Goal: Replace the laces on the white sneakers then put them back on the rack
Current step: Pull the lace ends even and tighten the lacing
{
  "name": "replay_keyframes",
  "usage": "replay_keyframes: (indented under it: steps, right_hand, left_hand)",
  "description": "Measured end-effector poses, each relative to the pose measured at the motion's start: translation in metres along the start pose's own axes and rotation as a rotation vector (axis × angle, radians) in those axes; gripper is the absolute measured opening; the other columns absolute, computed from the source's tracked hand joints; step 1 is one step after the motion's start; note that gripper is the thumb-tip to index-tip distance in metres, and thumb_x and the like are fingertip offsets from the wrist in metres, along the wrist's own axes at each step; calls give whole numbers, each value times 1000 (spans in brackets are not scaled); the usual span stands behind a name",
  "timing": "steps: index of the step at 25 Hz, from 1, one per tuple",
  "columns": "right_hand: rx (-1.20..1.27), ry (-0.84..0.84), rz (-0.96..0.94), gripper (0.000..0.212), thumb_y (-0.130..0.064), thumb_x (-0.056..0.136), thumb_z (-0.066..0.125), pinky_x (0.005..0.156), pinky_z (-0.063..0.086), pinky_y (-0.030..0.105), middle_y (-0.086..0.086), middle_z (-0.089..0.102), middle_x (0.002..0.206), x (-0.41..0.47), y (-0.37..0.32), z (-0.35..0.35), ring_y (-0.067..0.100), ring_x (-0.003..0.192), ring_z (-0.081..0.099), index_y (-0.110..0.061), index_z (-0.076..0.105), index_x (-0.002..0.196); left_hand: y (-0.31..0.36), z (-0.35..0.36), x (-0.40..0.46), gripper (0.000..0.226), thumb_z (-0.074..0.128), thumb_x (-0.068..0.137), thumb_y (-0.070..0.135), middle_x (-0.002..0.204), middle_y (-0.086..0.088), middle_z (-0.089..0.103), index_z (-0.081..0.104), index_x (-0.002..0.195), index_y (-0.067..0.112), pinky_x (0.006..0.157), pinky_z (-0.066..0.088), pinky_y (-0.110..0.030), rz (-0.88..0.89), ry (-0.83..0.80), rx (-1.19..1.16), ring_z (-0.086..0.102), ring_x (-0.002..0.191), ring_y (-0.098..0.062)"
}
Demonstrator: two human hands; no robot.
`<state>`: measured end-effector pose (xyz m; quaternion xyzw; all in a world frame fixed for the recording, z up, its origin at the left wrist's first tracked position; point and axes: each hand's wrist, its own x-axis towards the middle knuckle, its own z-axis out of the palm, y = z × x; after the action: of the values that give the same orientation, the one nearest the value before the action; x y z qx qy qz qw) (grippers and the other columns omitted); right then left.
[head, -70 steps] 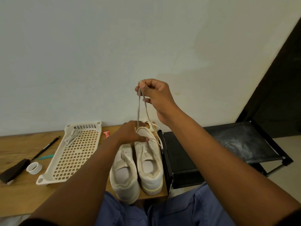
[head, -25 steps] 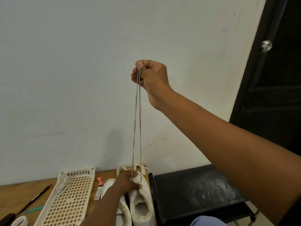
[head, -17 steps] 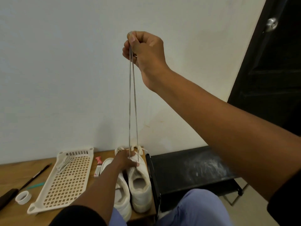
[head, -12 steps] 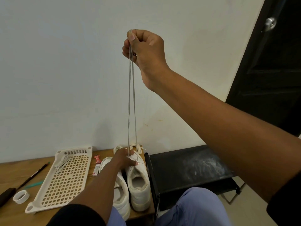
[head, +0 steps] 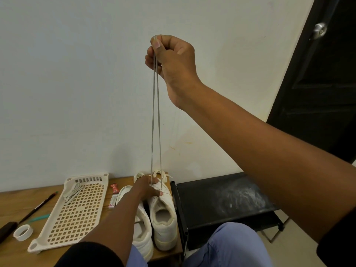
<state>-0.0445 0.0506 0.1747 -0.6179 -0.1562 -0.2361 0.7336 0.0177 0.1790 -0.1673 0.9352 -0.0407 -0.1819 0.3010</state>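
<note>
right hand (head: 171,60) pinches both lace (head: 156,122) ends, drawn far higher than seconds ago | left hand (head: 148,188) pins right sneaker (head: 163,214) near bench's right edge | ends evened; lacing next

Two white sneakers (head: 163,218) stood side by side at the right edge of one wooden table (head: 11,253). One grey lace (head: 156,122) rose from the right sneaker in two strands. One perforated white tray (head: 77,214) lay near the table's back edge, with one bundle of laces (head: 72,192) in its far left corner. Toward the left edge lay one roll of tape (head: 23,232), one black pen (head: 36,208) and one teal pen (head: 39,218). One black rack (head: 221,201) stood against the table's right edge. Two hands (head: 171,60) showed.
</note>
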Motion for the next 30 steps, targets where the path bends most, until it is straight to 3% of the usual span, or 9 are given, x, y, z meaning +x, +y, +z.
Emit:
replay_keyframes:
  steps: [3, 7, 9, 11, 15, 19, 23, 27, 30]
  right_hand:
    - [-29, 6, 43, 15, -4, 103, 60, 85, 62, 38, 9, 68, 79, 2, 8, -3, 20, 74, 65, -2, 69, 91]
    - [-146, 88, 142, 12, -9, 100, 65, 86, 64, 44, 5, 73, 78, 1, 52, -15, 17, 74, 70, -3, 73, 93]
    - [-183, 138, 210, 10, -9, 98, 67, 86, 64, 43, 4, 76, 81, -6, 87, -26, 17, 77, 74, -5, 74, 92]
    - [-239, 225, 299, 11, -7, 94, 69, 86, 64, 41, -1, 78, 82, -16, 124, -40, 16, 82, 76, -11, 76, 86]
    - [-239, 499, 440, 14, -8, 95, 66, 86, 64, 41, -1, 77, 90, -41, 188, -74, 17, 85, 75, -19, 72, 89]
    - [-133, 632, 486, 8, -18, 106, 55, 65, 62, 31, 4, 74, 90, -69, 231, -99, 15, 67, 72, -20, 63, 107]
    - [-329, 639, 453, 6, -24, 105, 57, 67, 53, 29, 2, 72, 99, -74, 262, -106, 14, 79, 67, -27, 62, 103]
    - [-407, 557, 231, 6, -21, 104, 58, 70, 55, 24, -14, 66, 93, -62, 255, -111, 7, 75, 61, -24, 63, 103]
    - [-591, 463, 114, 6, -24, 102, 61, 64, 51, 20, -13, 66, 85, -64, 252, -119, 9, 72, 61, -26, 67, 103]
  left_hand:
    - [5, -7, -4, 62, 85, 78, 40, 133, -1, 63, 65, 134, 22, 96, 42, -24, 69, -17, -37, 57, 128, -23]
    - [21, -23, -14, 42, 79, 67, 57, 101, 7, 79, 81, 95, 27, 94, 56, -34, 214, 66, -251, 72, 99, -10]
    - [36, -34, -27, 16, 77, 85, 33, 90, 2, 80, 82, 93, 20, 76, 56, -23, 246, 159, -449, 74, 84, -6]
    - [42, -48, -35, 15, 67, 93, 8, 89, -11, 79, 80, 99, 9, 65, 54, -19, 255, 201, -629, 76, 78, -12]
    - [13, -64, -30, 20, 59, 98, 9, 82, -17, 78, 78, 102, 9, 69, 56, -35, 105, 266, -733, 75, 75, -28]
    - [-39, -68, -16, 16, 70, 95, 21, 75, -9, 78, 77, 89, 8, 56, 51, -26, -139, 315, -467, 66, 55, -14]
    - [-62, -71, -18, 14, 83, 83, 27, 83, 0, 77, 75, 94, 22, 63, 56, -31, -197, 222, -262, 71, 75, -17]
    - [-60, -64, -17, 41, 86, 79, 24, 115, 5, 68, 72, 117, 29, 85, 50, -33, -73, 138, -76, 64, 103, -18]
    - [-51, -59, -14, 47, 87, 76, 24, 121, 6, 63, 70, 119, 32, 89, 52, -33, 52, 212, 49, 63, 109, -22]
